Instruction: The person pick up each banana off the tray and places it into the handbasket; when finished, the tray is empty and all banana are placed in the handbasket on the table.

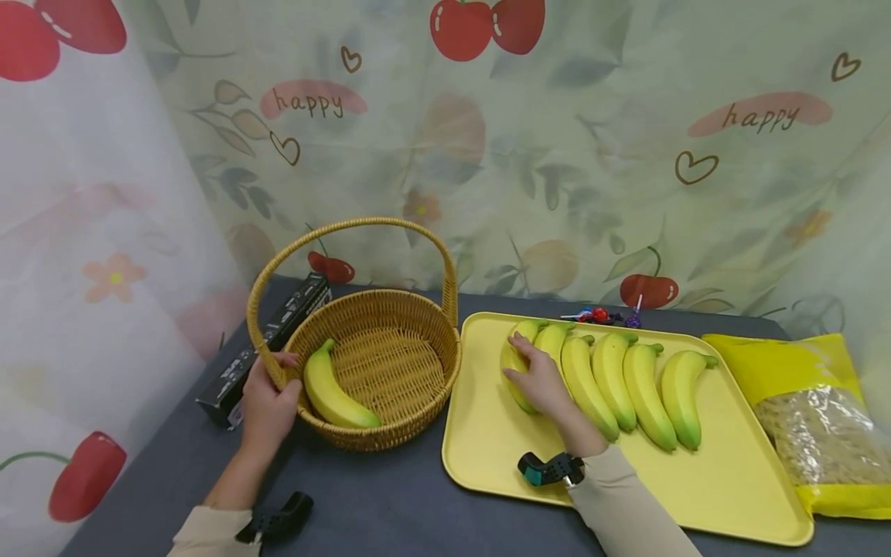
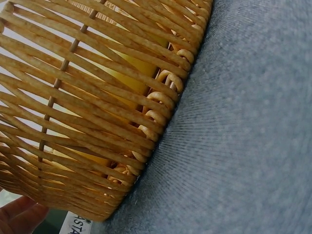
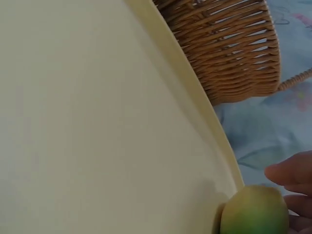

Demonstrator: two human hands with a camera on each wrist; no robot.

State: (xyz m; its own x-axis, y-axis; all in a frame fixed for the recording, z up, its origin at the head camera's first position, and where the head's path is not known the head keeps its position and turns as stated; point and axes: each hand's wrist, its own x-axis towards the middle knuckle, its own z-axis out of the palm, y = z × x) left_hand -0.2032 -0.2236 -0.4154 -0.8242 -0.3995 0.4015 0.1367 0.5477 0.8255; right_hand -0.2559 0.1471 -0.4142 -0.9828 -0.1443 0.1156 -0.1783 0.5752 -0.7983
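My left hand [image 1: 267, 398] holds the wicker basket [image 1: 379, 445] by its left rim, beside the foot of the tall handle; its fingertips also show at the basket's side in the left wrist view. One banana [image 1: 336, 391] lies inside along the left wall. On the yellow tray [image 1: 487, 456] several bananas [image 1: 650, 394] lie in a row, green tips toward me. Over the leftmost banana [image 1: 513, 360] reaches my right hand [image 1: 546, 383], fingers extended and spread across it. In the right wrist view, the thumb stands apart from that banana's tip [image 3: 256, 212].
A long black box [image 1: 278, 325] stands behind the basket's left side. Several wrapped lollipops [image 1: 602, 315] lie beyond the tray's far edge. A yellow bag with a clear window [image 1: 814, 425] leans at the tray's right. A printed curtain [image 1: 501, 193] closes off the back.
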